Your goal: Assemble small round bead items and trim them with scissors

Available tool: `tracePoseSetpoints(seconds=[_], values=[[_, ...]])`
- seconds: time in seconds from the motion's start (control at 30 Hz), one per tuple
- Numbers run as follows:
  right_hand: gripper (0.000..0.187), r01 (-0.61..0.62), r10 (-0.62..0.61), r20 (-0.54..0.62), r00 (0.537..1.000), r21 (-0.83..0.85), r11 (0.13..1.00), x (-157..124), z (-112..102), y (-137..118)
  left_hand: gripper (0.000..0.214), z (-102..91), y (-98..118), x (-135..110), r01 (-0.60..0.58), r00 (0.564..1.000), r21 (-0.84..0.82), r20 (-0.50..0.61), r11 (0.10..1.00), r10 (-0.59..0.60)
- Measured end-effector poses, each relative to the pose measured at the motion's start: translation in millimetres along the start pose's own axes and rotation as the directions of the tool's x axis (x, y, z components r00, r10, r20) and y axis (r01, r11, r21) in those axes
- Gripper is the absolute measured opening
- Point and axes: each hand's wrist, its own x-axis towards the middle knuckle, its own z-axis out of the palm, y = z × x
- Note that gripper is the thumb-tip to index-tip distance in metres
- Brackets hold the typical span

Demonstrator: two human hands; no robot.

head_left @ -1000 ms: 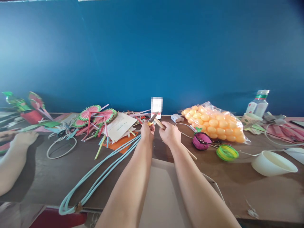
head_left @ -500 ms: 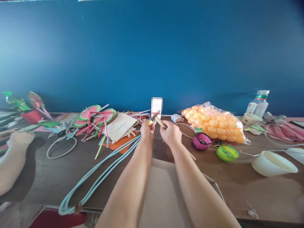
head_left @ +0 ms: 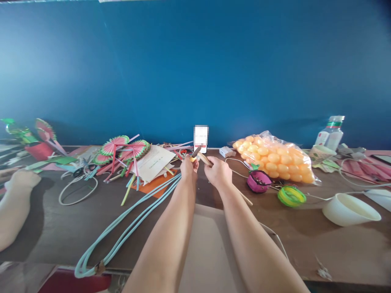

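Note:
Near the middle of the table, my left hand (head_left: 189, 166) is closed around a small tool with a yellow part and a dark, blade-like end, which looks like a knife (head_left: 195, 153). My right hand (head_left: 219, 171) grips a pale wooden stick (head_left: 204, 158). One end of it points at the blade, and a thin length shows again behind my wrist. The two hands are close together but apart. Whether the blade touches the stick I cannot tell. Behind them a phone with a lit, blurred screen (head_left: 200, 136) leans against the blue wall.
Blue tubes (head_left: 122, 221) loop to the left of my arms, near paper fans (head_left: 114, 146) and papers (head_left: 154, 162). To the right lie a bag of orange balls (head_left: 271, 158), a purple container (head_left: 259, 181), green rings (head_left: 291, 196) and a white cup (head_left: 351, 211). Another person's arm (head_left: 18, 207) rests far left.
The stick's tip and my right hand have shifted slightly left. The dark blade is tilted a little differently. My left hand keeps nearly the same place.

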Motion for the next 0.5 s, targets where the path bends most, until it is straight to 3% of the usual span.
tracePoseSetpoints(seconds=[0.5], values=[[0.038, -0.032, 0.032, 0.0, 1.0, -0.012, 0.999, 0.5, 0.2, -1.2, 0.009, -1.0, -1.8, 2.7, 0.005, 1.0, 0.06, 0.016, 0.998, -0.006]])
